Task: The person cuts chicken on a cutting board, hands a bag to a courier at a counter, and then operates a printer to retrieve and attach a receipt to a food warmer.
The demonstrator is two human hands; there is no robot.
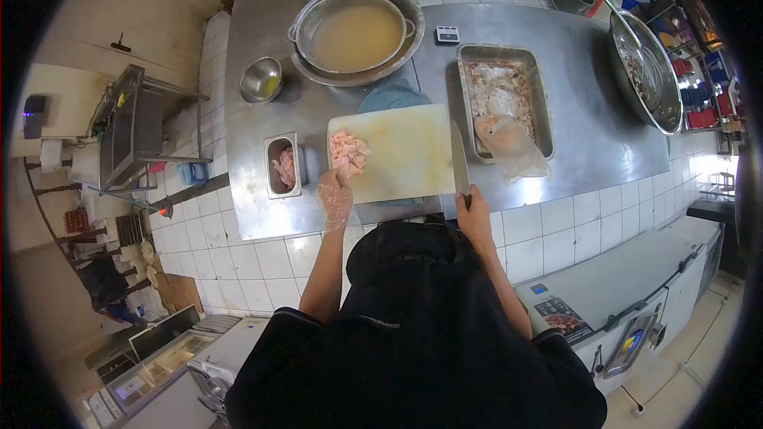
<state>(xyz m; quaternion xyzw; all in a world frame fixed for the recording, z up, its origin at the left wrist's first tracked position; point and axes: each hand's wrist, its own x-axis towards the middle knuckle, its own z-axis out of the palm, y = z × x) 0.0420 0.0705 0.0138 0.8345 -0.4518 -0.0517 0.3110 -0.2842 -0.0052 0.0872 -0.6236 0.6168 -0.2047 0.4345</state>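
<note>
Big steel tabletop [580, 111], pale cutting board [405, 151] at its front edge. The knife [459, 163] lies along the board's right side, right hand [474, 214] wrapped round the handle. Raw meat pile [348, 152] is on the board's left, gloved left hand [335, 199] touching it, can't tell if it's gripping.

I see a steel counter [588, 111] bearing a white cutting board [413, 151] at its near edge, a small steel insert [269, 167] just left of it. Behind sit a small bowl [262, 79] and a broad basin [409, 40]; a baking tray [463, 95] lies to the right.
</note>
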